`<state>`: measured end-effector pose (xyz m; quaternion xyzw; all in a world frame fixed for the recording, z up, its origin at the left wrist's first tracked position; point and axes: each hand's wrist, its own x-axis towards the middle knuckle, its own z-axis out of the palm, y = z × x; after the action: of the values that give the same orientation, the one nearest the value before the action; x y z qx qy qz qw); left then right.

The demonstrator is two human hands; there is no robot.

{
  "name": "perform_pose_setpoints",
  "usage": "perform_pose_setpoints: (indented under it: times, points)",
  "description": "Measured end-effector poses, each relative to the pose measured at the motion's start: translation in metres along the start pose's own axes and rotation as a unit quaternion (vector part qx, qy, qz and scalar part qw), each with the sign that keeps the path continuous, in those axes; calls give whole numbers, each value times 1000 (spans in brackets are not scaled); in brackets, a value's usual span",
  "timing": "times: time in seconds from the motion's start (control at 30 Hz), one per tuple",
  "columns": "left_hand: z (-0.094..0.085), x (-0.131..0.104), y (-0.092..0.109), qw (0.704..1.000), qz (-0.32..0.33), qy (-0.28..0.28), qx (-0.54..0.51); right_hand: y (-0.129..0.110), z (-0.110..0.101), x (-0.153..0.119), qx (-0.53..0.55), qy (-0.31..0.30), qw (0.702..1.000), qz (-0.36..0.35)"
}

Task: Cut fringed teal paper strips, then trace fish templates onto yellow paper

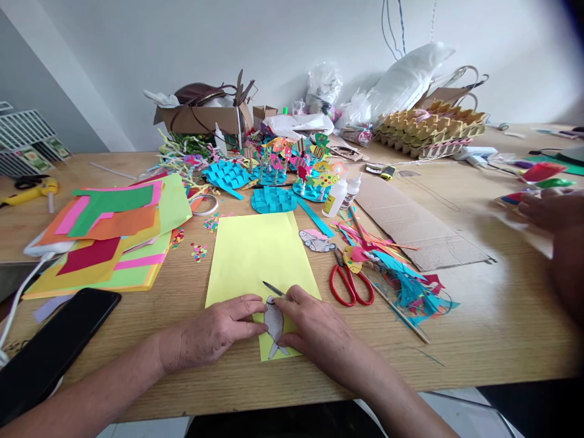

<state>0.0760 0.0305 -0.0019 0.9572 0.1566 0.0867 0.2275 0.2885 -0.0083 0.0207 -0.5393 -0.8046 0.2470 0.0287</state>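
Note:
A grey fish cutout point(274, 321) lies head-up near the front edge of the yellow paper point(255, 255). My left hand point(218, 328) rests on the paper from the left, its thumb and fingertips at the cutout's edge, the fingers apart. From the right, my right hand point(314, 322) touches the cutout's head with its fingertips, thumb lower by the tail. A dark pen point(272, 288) passes under or between the right fingers, its tip pointing up and left. Red-handled scissors point(351, 285) and another fish cutout point(316, 240) lie to the right.
Coloured sheets point(114, 213) and a black phone point(59, 347) lie left. Glue bottles point(335, 198) and blue woven paper pieces point(274, 199) stand behind. Cardboard point(415, 225), a stick point(396, 309) and paper scraps point(410, 286) lie right. Another person's hand point(547, 210) is at far right.

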Motion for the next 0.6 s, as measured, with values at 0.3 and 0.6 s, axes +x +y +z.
perform_pose_setpoints:
  times: [0.3, 0.6]
  points:
    - [-6, 0, 1, 997, 26, -20, 68, 3, 0, -1, 14, -1, 1000, -7]
    - [-3, -3, -3, 995, 23, -46, 83, 12, 7, -2, 39, 17, 999, -23]
